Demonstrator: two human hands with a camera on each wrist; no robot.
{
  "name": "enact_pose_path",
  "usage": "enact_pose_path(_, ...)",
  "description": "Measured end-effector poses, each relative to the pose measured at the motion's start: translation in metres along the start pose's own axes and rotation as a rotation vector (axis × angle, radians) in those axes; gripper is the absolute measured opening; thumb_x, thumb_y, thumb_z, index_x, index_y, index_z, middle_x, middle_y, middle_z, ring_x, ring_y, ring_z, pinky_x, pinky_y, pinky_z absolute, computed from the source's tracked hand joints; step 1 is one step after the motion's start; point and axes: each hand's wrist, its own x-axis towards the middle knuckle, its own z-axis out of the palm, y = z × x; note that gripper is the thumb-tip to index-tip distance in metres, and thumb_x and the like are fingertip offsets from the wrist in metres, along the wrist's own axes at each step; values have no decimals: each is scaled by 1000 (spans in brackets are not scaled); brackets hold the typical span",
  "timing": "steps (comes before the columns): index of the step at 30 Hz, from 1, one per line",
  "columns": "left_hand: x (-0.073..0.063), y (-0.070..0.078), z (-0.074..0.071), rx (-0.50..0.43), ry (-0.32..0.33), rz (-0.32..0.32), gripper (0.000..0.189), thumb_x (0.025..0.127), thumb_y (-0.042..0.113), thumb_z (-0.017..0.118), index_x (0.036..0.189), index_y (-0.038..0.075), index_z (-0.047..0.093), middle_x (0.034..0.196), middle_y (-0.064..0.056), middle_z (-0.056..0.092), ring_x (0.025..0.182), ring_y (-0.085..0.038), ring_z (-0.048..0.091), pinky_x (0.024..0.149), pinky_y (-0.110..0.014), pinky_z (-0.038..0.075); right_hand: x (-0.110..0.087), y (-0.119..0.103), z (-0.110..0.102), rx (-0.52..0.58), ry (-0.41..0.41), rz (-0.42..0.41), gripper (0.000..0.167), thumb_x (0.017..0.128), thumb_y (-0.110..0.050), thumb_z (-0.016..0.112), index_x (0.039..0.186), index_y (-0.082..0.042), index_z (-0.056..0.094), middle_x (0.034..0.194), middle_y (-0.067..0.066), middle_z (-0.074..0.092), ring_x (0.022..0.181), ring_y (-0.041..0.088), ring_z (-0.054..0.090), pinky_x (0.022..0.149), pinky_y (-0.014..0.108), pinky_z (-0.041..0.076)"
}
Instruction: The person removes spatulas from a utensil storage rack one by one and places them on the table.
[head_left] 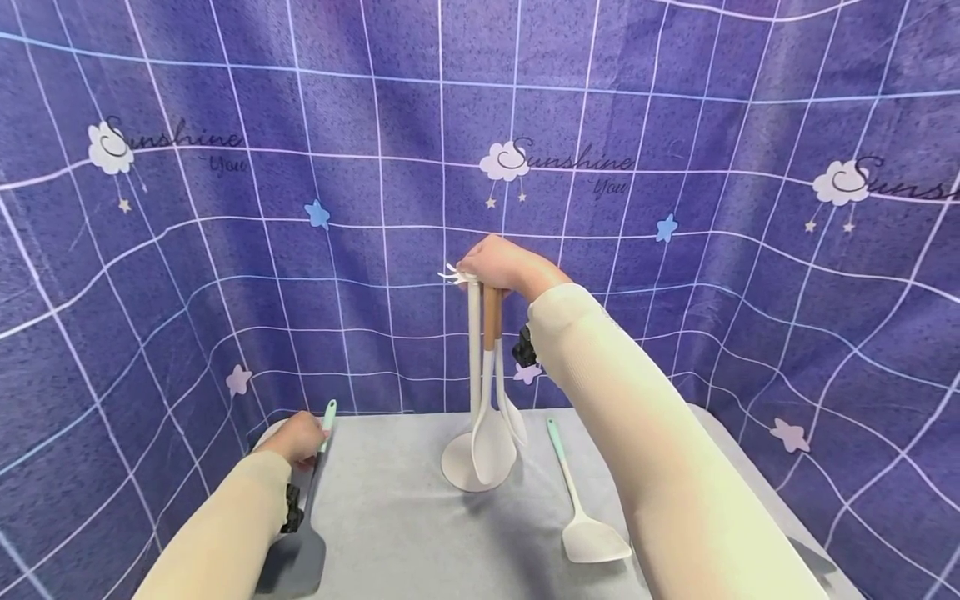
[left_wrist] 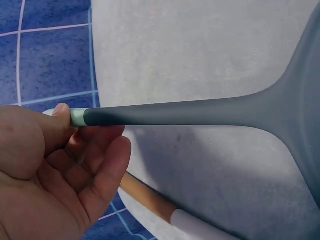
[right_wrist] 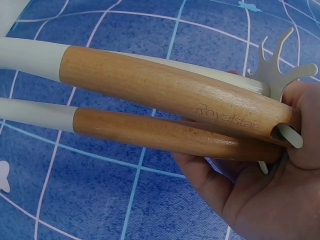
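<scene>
My right hand [head_left: 498, 262] grips the top of a white spoon [head_left: 492, 450] by its wooden handle [right_wrist: 165, 90]. It is at the head of a white utensil stand [head_left: 475, 358], where a hook tip pokes through the hole in the handle. A second wooden-handled utensil [head_left: 513, 421] hangs beside the spoon, its handle end close to my palm. At the left of the table, my left hand [head_left: 300, 437] pinches the pale green handle of a dark grey spatula [left_wrist: 200, 112] between thumb and fingers. The spatula's blade [head_left: 303, 562] is partly behind my sleeve.
A white turner [head_left: 595, 540] with a mint handle lies right of the stand on the grey table [head_left: 397, 517]. Another wooden-handled utensil [left_wrist: 147, 197] shows under my left hand. At the lower right edge, a grey thing [head_left: 812, 557] is mostly hidden. A purple curtain [head_left: 390, 192] surrounds the table.
</scene>
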Motion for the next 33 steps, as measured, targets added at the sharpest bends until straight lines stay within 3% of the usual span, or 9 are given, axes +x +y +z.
enact_pose_path(5,4,-5,7,36,1,2,29,115,7,57,97,-14,65,78,-18,66,65,-27,71,56,-41,67,0,1,0,3,7,-7,39,117,-32,56,104,-16,89,94,2,78,83,19,68,71,35,62)
enact_pose_path(14,6,-9,16,122,17,3,36,110,11,62,75,3,58,64,-12,65,49,-18,65,47,-31,59,0,0,0,-11,8,-6,39,116,-32,55,107,-17,90,93,1,76,80,17,66,69,33,61)
enact_pose_path(23,0,-9,19,142,16,-7,27,91,2,78,70,1,62,58,-14,69,45,-17,65,47,-30,60,0,-1,0,-38,12,-9,39,116,-33,55,111,-18,90,95,2,77,80,17,66,68,33,59)
enact_pose_path(33,-4,-9,22,185,37,-7,26,91,2,81,75,-2,61,59,-14,69,44,-15,65,47,-28,58,1,1,1,-49,26,-19,40,116,-34,55,107,-17,90,94,1,78,79,17,66,72,40,62)
